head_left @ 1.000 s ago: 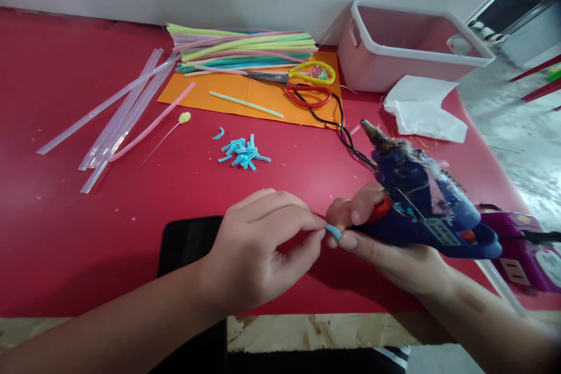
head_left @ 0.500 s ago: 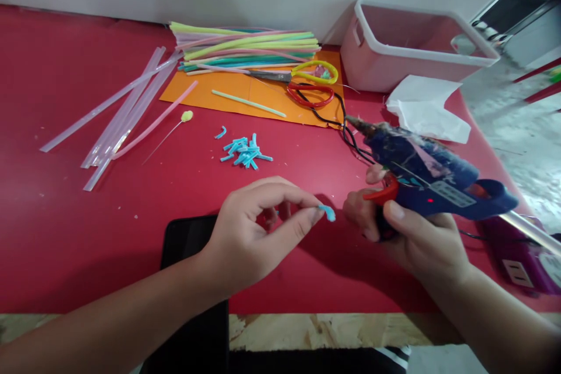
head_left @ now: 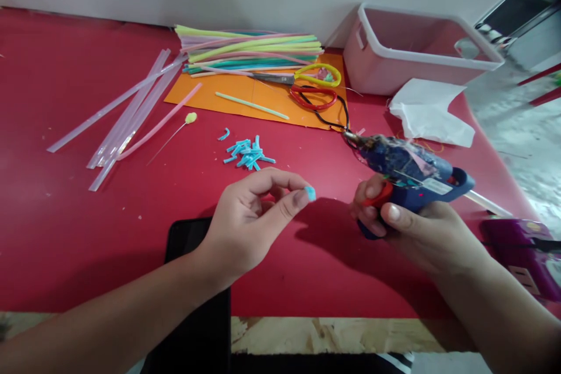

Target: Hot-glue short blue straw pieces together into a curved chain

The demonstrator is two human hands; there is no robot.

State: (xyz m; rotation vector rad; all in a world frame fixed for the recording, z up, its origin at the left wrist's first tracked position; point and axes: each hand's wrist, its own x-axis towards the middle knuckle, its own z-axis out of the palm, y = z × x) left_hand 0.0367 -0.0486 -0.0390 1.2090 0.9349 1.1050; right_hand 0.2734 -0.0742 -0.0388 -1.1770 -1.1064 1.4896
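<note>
Between thumb and forefinger, my left hand [head_left: 252, 222] pinches a small light-blue fuzzy piece [head_left: 310, 193]. My right hand [head_left: 407, 222] is wrapped round the grip of a blue glue gun [head_left: 407, 169], whose nozzle points left; a finger lies at its red trigger [head_left: 380, 194]. The gun and the blue piece are apart. Just beyond my left hand lies a pile of short blue pieces [head_left: 249, 153], with one curved piece [head_left: 224, 134] beside it. A yellow-tipped wire [head_left: 190, 118] rests to the left.
Fuzzy stems [head_left: 254, 47] and scissors [head_left: 276, 79] lie on orange card [head_left: 245, 108]. Clear sticks [head_left: 116, 102] are at left, a bin [head_left: 421, 64] and white paper [head_left: 432, 111] at back right. A phone [head_left: 188, 239] sits under my left forearm, a purple power strip [head_left: 521, 251] at right.
My left hand has moved slightly left and up with the blue piece, which is now turned more end-on. The glue gun has turned a little and its rear end has shifted left.
</note>
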